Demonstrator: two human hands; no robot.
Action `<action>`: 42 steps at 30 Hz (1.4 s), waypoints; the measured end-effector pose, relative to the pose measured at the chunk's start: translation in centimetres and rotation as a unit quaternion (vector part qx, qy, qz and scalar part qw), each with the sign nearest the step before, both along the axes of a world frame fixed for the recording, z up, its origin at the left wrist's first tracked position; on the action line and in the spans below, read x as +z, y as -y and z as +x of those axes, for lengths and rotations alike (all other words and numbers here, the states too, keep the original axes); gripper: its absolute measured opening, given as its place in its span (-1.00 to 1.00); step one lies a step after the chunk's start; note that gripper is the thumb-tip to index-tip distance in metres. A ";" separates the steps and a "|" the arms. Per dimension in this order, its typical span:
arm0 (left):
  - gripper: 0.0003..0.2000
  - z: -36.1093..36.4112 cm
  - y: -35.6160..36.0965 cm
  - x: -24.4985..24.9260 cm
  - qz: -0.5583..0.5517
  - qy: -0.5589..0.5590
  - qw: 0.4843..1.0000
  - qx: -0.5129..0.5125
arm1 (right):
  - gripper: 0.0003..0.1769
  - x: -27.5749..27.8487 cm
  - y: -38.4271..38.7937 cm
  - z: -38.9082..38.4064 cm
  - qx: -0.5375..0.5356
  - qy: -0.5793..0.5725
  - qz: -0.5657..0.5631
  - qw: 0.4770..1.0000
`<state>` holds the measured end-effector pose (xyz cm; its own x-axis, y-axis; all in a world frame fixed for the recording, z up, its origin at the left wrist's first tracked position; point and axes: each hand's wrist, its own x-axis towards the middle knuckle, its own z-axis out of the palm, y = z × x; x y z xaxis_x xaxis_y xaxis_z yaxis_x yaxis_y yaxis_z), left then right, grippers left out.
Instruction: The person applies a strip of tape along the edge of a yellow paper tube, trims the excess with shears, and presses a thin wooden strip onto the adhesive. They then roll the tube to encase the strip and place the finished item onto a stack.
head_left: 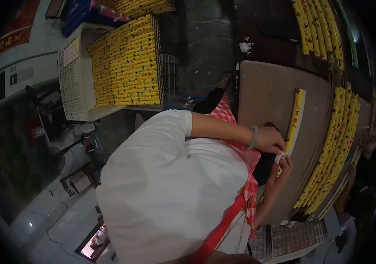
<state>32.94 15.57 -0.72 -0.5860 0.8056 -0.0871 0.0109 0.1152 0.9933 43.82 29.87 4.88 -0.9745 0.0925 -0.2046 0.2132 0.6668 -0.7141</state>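
Observation:
My left hand [270, 140], with a pale bangle [254, 137] at the wrist, reaches in from the upper side, fingers pinched together. From below comes my right hand [285, 165], its fingers curled. Between the fingertips of both hands is a small white loop-like piece [280, 157], too small to name surely. Beneath and beside the hands lies a yellow printed strip [295, 115] with a white edge, its lower part partly covered by my fingers. A dark object behind the hands is mostly hidden.
The brown tabletop [265, 88] bears a row of yellow printed rolls [330, 149]; more yellow rolls [317, 28] lie beyond. A white crate [76, 75] holds stacked yellow rolls [126, 66]. Another basket [295, 240] stands below. Another person's hand [368, 143] shows at far right.

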 end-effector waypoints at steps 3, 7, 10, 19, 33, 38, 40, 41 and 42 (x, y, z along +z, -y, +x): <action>-0.80 -0.3 0.1 1.2 -0.015 -0.018 1.000 0.014 | -0.86 -0.5 -0.2 0.0 -0.019 -0.024 -0.023 0.999; -0.85 -1.0 -0.3 1.2 -0.010 -0.070 0.997 0.029 | -0.86 -1.1 -0.5 -0.1 -0.056 -0.044 -0.012 0.997; -0.89 -1.7 -0.4 2.2 -0.012 -0.126 0.992 0.012 | -0.86 -1.2 -0.6 -0.4 -0.080 -0.060 0.013 0.995; -0.79 -3.8 -2.1 2.5 0.019 -0.180 0.975 0.127 | -0.85 -4.3 -0.3 -1.0 -0.276 -0.047 -0.289 0.915; -0.87 -13.3 -6.4 -2.2 -0.147 -0.036 0.986 0.062 | -0.77 -8.7 -6.4 -9.2 -0.223 0.008 -0.313 0.923; -0.88 -16.9 -8.3 -6.2 -0.184 -0.121 0.975 0.031 | -0.66 -11.3 -7.8 -12.8 -0.303 0.102 -0.234 0.918; -0.87 -17.6 -8.7 -6.9 -0.224 -0.125 0.966 0.040 | -0.64 -12.5 -7.3 -13.4 -0.309 0.102 -0.166 0.931; -0.87 -17.7 -8.8 -7.2 -0.226 -0.122 0.966 0.036 | -0.62 -13.2 -7.0 -13.5 -0.309 0.099 -0.096 0.941; -0.86 -17.7 -8.7 -7.6 -0.226 -0.107 0.967 0.044 | -0.62 -13.8 -6.7 -13.6 -0.312 0.102 -0.098 0.939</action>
